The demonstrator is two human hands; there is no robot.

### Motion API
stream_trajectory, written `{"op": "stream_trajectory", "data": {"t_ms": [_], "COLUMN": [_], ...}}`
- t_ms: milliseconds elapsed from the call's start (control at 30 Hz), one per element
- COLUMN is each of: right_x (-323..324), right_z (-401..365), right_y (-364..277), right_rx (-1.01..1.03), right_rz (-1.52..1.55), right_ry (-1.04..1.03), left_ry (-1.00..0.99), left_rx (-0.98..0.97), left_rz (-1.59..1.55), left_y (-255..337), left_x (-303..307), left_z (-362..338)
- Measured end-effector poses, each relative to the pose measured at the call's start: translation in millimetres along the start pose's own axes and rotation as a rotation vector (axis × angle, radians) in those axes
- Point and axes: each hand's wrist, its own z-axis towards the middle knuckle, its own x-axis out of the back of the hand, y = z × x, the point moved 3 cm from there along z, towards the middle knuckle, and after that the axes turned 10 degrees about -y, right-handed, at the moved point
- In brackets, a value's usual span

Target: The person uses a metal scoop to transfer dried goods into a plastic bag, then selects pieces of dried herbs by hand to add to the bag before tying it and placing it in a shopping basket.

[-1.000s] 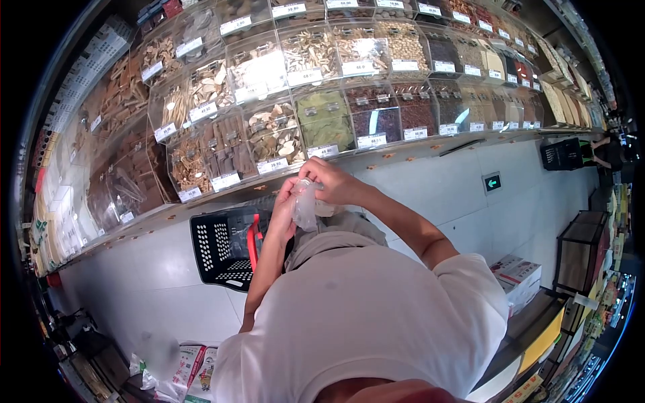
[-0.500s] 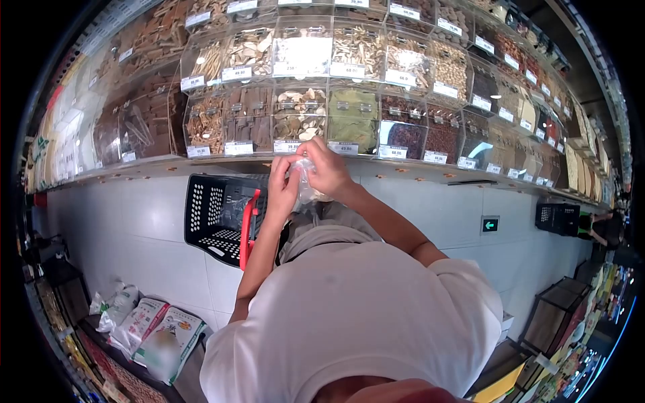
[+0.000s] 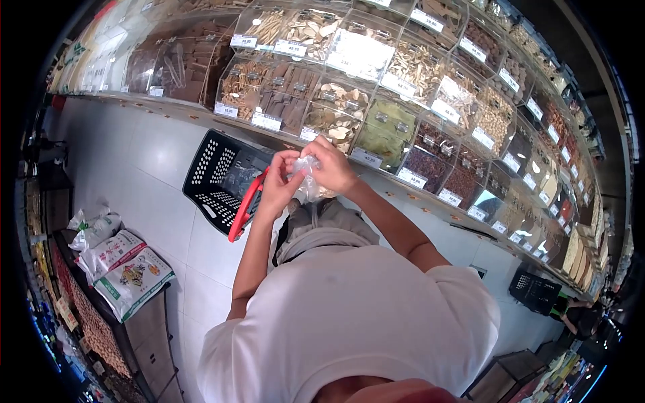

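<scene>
Both of my hands are at a clear plastic bag (image 3: 310,183), which hangs in front of my waist with something pale in its lower part. My left hand (image 3: 276,185) pinches the gathered top from the left. From the other side my right hand (image 3: 328,166) grips the same bunched plastic, its fingers curled over. Exactly how the top is closed or twisted is too small to make out. Just beyond my hands stand clear bins, one with dried slices (image 3: 334,124) and one with green leaves (image 3: 384,131).
A black shopping basket (image 3: 213,176) with a red handle (image 3: 248,205) stands on the floor to my left, clear plastic inside. Printed sacks (image 3: 134,275) lie on a display behind it. Rows of priced bins curve ahead. Another person (image 3: 583,317) is at the far right near a black basket (image 3: 534,293).
The view has turned, so the bins now slope down to the right. My hands stay on the bag, with the right fingers shifted slightly around its top.
</scene>
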Motion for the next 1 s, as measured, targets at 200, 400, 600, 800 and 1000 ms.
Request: {"op": "stream_trajectory", "data": {"t_ms": [200, 400, 600, 800, 1000], "right_x": [11, 0, -34, -76, -145], "right_z": [5, 9, 23, 38, 66], "right_y": [8, 15, 10, -25, -55], "right_rx": [-0.035, -0.083, 0.019, -0.002, 0.091], "right_rz": [0.354, 0.582, 0.376, 0.36, 0.097], "right_ry": [-0.551, -0.637, -0.616, -0.411, -0.198], "left_ry": [0.119, 0.261, 0.412, 0.305, 0.339], "left_rx": [0.032, -0.056, -0.033, -0.144, -0.068], "left_rz": [0.145, 0.257, 0.671, 0.666, 0.577], "left_y": [-25, -41, -32, 9, 25], "left_x": [12, 12, 26, 66, 118], "left_z": [-15, -19, -34, -60, -108]}}
